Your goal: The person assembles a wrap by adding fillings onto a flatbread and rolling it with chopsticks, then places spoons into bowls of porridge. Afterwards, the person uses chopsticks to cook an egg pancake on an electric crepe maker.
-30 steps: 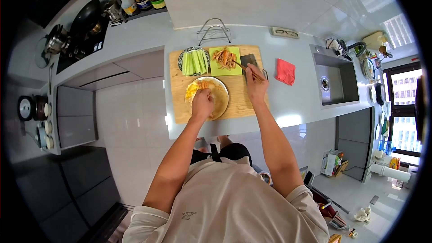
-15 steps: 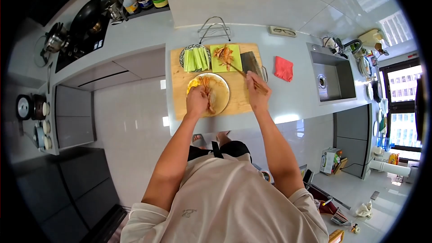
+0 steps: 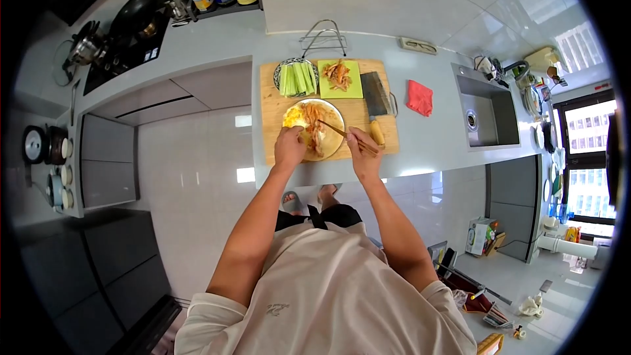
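My right hand (image 3: 363, 152) is closed round a pair of wooden chopsticks (image 3: 334, 129), whose tips touch the shredded meat (image 3: 316, 137) on a round flatbread (image 3: 333, 143). The flatbread lies on a round plate (image 3: 342, 118), with yellow egg (image 3: 296, 116) at its upper left. My left hand (image 3: 289, 147) is at the plate's left edge, fingers curled together against the flatbread's edge; what they pinch is hidden. Just beyond, more meat strips (image 3: 338, 75) lie on a green square board (image 3: 353, 89). Green cut vegetable sticks (image 3: 299, 79) fill a patterned dish (image 3: 277, 79).
Everything sits on a wooden cutting board (image 3: 271, 118). A cleaver (image 3: 375, 95) lies on its right side, handle towards me. Farther right are a red cloth (image 3: 419, 98) and a sink (image 3: 486, 112). A wire rack (image 3: 323, 41) stands behind the board.
My right hand has brought the chopsticks from the meat on the green board down to the flatbread. My left hand has shifted from over the meat to the plate's left edge. The view has shifted slightly.
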Demonstrator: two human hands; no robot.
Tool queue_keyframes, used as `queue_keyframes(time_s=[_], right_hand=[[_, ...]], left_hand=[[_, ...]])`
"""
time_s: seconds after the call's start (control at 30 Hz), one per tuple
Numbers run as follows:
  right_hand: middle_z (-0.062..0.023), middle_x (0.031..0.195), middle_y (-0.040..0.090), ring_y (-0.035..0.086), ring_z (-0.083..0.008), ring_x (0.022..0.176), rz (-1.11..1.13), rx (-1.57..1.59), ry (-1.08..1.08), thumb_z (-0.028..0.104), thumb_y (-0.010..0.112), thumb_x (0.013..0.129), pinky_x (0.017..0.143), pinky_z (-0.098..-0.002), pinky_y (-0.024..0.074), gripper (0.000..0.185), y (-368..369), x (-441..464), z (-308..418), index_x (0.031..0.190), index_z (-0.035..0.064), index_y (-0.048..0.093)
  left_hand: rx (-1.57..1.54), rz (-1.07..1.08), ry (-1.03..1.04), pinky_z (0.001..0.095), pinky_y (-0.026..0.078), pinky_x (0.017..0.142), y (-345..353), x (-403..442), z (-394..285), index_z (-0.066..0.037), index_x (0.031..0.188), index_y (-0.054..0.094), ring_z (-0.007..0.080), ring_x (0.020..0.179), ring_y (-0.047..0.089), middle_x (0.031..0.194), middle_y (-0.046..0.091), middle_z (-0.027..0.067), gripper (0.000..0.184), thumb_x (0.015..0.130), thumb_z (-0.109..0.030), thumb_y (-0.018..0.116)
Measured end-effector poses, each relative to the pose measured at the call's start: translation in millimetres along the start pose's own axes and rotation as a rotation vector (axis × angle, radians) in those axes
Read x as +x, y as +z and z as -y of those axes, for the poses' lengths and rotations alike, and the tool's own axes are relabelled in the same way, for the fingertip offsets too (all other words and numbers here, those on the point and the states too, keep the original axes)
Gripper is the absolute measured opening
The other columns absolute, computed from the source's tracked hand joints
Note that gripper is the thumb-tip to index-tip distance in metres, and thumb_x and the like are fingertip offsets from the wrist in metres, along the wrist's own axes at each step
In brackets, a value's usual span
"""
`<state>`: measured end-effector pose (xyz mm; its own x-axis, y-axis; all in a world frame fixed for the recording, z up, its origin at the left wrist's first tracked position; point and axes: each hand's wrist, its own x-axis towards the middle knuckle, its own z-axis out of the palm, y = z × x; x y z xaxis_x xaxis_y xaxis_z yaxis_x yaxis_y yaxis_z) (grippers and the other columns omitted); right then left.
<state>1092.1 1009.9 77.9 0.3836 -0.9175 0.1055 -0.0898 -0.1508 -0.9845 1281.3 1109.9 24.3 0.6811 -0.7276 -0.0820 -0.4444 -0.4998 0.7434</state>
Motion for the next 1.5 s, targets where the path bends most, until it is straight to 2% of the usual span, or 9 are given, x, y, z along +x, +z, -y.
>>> queue_keyframes(time_s=[0.27,0.47,0.67,0.77,0.97,1.17,1.27,1.37,1.5], right_hand=[[-0.0094,0.106,0.074,0.068,-0.0119,0.094,0.02,0.076,0.057,0.002,0.071,0.097,0.084,-0.0241,0.0547,0.018,6,9,-14,0.114,-0.0031,0.075],[-0.0088,0.105,0.074,0.068,-0.0124,0.092,0.036,0.041,0.044,0.001,0.072,0.096,0.083,-0.0245,0.0552,0.018,-2,10,-19,0.114,-0.0023,0.075],[-0.0101,0.102,0.075,0.068,-0.0138,0.09,0.052,0.002,0.002,0.0,0.073,0.095,0.081,-0.0258,0.0553,0.017,-7,10,-19,0.112,-0.0013,0.077],[-0.0105,0.101,0.075,0.068,-0.0145,0.088,0.048,-0.039,-0.036,-0.001,0.074,0.094,0.079,-0.0261,0.0551,0.017,-9,8,-25,0.11,-0.0009,0.078],[-0.0089,0.1,0.074,0.068,-0.0135,0.088,0.012,-0.051,-0.089,0.0,0.072,0.096,0.079,-0.0254,0.0542,0.017,-14,3,-23,0.112,-0.0027,0.075],[-0.0059,0.1,0.072,0.066,-0.0107,0.089,-0.067,-0.005,0.095,0.005,0.07,0.099,0.08,-0.0243,0.0539,0.019,-11,9,-15,0.116,-0.0036,0.073],[-0.0068,0.103,0.073,0.067,-0.0111,0.09,-0.035,0.045,0.083,0.006,0.071,0.098,0.081,-0.0247,0.0544,0.02,-5,7,-21,0.115,-0.0041,0.073],[-0.0074,0.105,0.073,0.067,-0.0113,0.093,-0.047,0.059,0.057,0.005,0.071,0.098,0.083,-0.0249,0.055,0.02,-2,7,-20,0.115,-0.004,0.073],[-0.0086,0.108,0.074,0.068,-0.0119,0.095,-0.03,0.038,0.062,0.003,0.071,0.097,0.085,-0.0246,0.0555,0.019,-3,10,-10,0.115,-0.0042,0.073]], left_hand=[[0.039,0.008,0.073,0.044,0.055,0.089,-6,10,-13,-0.014,0.124,0.075,0.0378,0.101,0.066,0.111,0.066,0.0193,0.041,0.088,-0.001,0.061],[0.18,0.14,0.143,0.0422,0.055,0.09,-6,30,-31,-0.026,0.128,0.074,0.0347,0.107,0.064,0.115,0.061,0.0143,0.051,0.087,0.001,0.06],[0.406,0.263,0.113,0.0414,0.055,0.094,-1,47,-38,-0.035,0.128,0.074,0.0333,0.114,0.06,0.117,0.059,0.01,0.05,0.09,-0.006,0.061],[0.467,0.277,0.153,0.0431,0.055,0.092,-1,48,-37,-0.034,0.125,0.076,0.0358,0.11,0.06,0.118,0.06,0.0102,0.04,0.095,-0.013,0.059],[0.513,0.261,0.167,0.0427,0.052,0.095,1,47,-36,-0.033,0.123,0.077,0.0343,0.114,0.057,0.12,0.06,0.0091,0.038,0.096,-0.014,0.059],[0.478,0.264,0.116,0.0417,0.052,0.096,2,46,-27,-0.038,0.126,0.075,0.0343,0.113,0.056,0.122,0.059,0.0087,0.044,0.094,-0.012,0.06],[0.451,0.253,0.136,0.0394,0.052,0.096,-1,46,-25,-0.041,0.129,0.072,0.0356,0.108,0.056,0.119,0.058,0.0091,0.056,0.088,-0.005,0.06],[0.486,0.347,0.125,0.039,0.052,0.097,-8,51,-31,-0.041,0.129,0.072,0.0355,0.109,0.055,0.121,0.059,0.0095,0.055,0.09,-0.005,0.059],[0.52,0.356,0.125,0.0387,0.051,0.096,-9,55,-35,-0.041,0.129,0.073,0.0344,0.109,0.055,0.121,0.059,0.0086,0.055,0.092,-0.004,0.058]])
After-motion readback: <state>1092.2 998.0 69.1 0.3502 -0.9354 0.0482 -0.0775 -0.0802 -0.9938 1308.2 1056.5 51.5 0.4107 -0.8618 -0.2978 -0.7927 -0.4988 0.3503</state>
